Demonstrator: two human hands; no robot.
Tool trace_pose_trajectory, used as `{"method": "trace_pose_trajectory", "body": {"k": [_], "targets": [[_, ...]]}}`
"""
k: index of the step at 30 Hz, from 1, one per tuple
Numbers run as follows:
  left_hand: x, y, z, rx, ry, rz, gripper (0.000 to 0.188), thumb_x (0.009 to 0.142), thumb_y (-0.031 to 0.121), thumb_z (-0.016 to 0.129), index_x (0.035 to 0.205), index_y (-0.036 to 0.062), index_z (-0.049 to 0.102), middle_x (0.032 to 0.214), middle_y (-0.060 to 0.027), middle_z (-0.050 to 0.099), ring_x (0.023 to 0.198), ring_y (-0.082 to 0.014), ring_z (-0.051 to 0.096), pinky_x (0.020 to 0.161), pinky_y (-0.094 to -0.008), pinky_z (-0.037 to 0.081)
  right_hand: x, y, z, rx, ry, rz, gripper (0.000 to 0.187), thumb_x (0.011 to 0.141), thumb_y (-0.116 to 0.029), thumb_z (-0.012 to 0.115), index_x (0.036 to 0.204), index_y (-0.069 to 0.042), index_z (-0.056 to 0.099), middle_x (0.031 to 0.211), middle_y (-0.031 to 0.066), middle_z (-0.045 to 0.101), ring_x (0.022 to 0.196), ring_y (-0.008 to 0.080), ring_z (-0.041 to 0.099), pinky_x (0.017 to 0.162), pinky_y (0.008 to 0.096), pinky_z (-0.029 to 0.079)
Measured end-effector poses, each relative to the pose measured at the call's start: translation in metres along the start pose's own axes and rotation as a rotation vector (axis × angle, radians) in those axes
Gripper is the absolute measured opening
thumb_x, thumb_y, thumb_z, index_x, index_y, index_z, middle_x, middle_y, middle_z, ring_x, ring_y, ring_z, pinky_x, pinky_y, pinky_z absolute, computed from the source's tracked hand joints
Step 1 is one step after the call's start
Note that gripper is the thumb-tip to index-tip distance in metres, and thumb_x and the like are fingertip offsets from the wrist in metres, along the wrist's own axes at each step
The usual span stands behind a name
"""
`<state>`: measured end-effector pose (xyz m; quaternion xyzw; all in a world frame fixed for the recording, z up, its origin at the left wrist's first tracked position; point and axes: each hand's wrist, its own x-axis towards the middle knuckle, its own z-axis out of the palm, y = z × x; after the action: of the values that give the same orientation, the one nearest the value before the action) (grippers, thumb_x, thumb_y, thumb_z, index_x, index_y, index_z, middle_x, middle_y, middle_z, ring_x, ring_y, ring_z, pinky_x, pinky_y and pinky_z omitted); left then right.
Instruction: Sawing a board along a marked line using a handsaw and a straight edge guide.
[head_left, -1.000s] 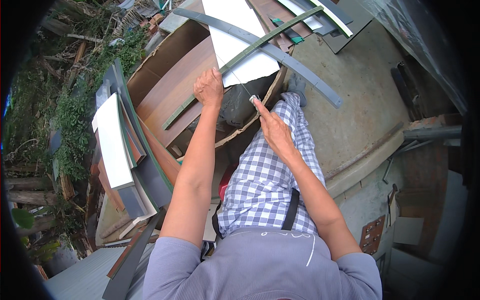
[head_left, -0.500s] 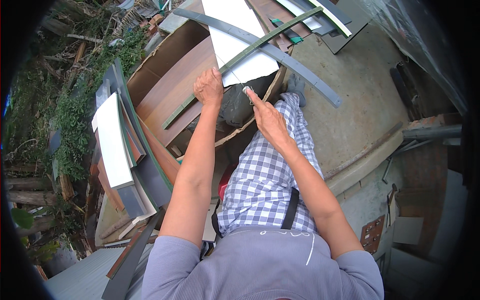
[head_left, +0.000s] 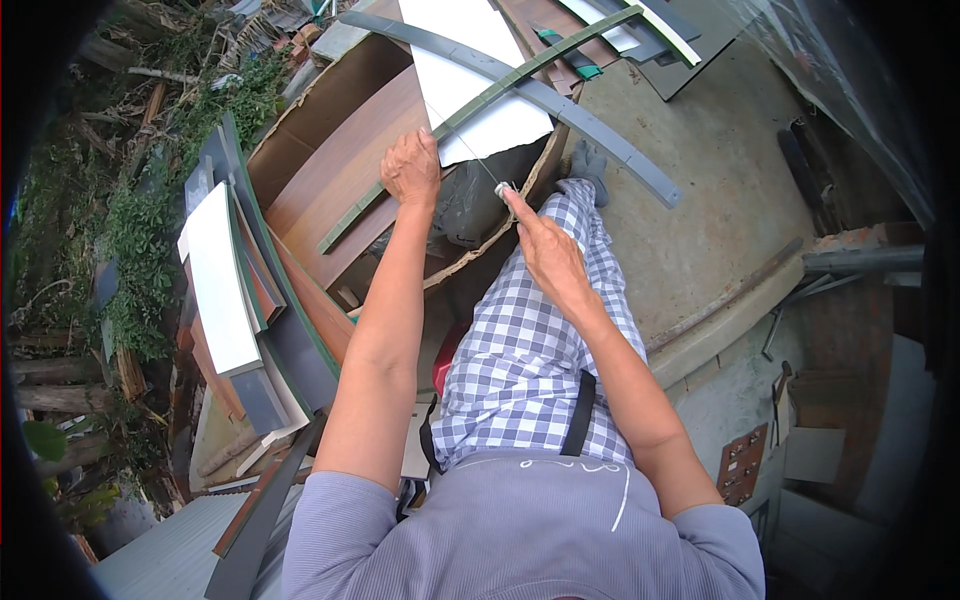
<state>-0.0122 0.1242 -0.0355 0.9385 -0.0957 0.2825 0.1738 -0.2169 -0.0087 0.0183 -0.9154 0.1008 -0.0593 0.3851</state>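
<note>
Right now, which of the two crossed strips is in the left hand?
The green strip: the left hand is closed around it, toward its lower-left end. The grey strip crosses it and is clear of that hand.

Part of the green strip [head_left: 570, 52] is being hidden by the left hand [head_left: 411, 168]; the white panel [head_left: 455, 85] is being cut off by the top edge; the plastic sheet [head_left: 840, 95] is being lost in the dark rim.
</note>
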Motion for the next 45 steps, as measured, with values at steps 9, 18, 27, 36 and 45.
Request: {"method": "trace_pose_trajectory", "body": {"k": [9, 18, 27, 36, 45], "targets": [[-0.002, 0.0, 0.006, 0.012, 0.003, -0.007, 0.031, 0.09, 0.031, 0.049, 0.072, 0.0078, 0.061, 0.076, -0.0095, 0.062, 0.072, -0.0293, 0.061, 0.068, -0.0424, 0.046, 0.021, -0.002, 0.01, 0.003, 0.068, -0.086, 0.053, 0.091, -0.01, 0.049, 0.139, -0.03, 0.04, 0.079, 0.0165, 0.056, 0.071, 0.0385, 0.061, 0.065, 0.0492, 0.05], [-0.001, -0.003, 0.006, 0.003, 0.064, 0.033, 0.031, 0.09, 0.03, 0.049, 0.072, 0.008, 0.061, 0.075, -0.0092, 0.062, 0.072, -0.0294, 0.061, 0.068, -0.0422, 0.046, -0.014, 0.002, -0.005, -0.007, 0.019, -0.029, 0.05, 0.093, -0.013, 0.048, 0.139, -0.031, 0.04, 0.075, 0.0142, 0.054, 0.067, 0.0354, 0.06, 0.062, 0.0471, 0.049], [-0.002, 0.004, 0.001, -0.009, 0.003, 0.002, 0.033, 0.093, 0.031, 0.045, 0.077, 0.0075, 0.063, 0.077, -0.0116, 0.063, 0.072, -0.032, 0.061, 0.067, -0.0445, 0.047, 0.034, -0.01, 0.007, -0.064, 0.015, -0.025, 0.047, 0.094, -0.014, 0.046, 0.138, -0.03, 0.042, 0.082, 0.0182, 0.06, 0.074, 0.0378, 0.062, 0.066, 0.0489, 0.05], [-0.002, -0.001, 0.006, 0.011, 0.024, 0.007, 0.03, 0.09, 0.032, 0.049, 0.075, 0.009, 0.062, 0.077, -0.0083, 0.063, 0.073, -0.0287, 0.061, 0.068, -0.0415, 0.046, -0.028, 0.008, -0.002, -0.028, -0.006, -0.004, 0.051, 0.094, -0.014, 0.047, 0.14, -0.032, 0.038, 0.078, 0.0155, 0.056, 0.071, 0.0362, 0.061, 0.065, 0.0477, 0.049], [-0.002, 0.003, 0.004, 0.015, -0.01, 0.002, 0.03, 0.09, 0.031, 0.049, 0.074, 0.0087, 0.062, 0.076, -0.0086, 0.063, 0.074, -0.0288, 0.061, 0.068, -0.0422, 0.045, 0.034, -0.004, 0.008, -0.008, 0.077, -0.109, 0.05, 0.094, -0.013, 0.047, 0.14, -0.031, 0.038, 0.077, 0.018, 0.057, 0.07, 0.0382, 0.061, 0.065, 0.0492, 0.049]]}}
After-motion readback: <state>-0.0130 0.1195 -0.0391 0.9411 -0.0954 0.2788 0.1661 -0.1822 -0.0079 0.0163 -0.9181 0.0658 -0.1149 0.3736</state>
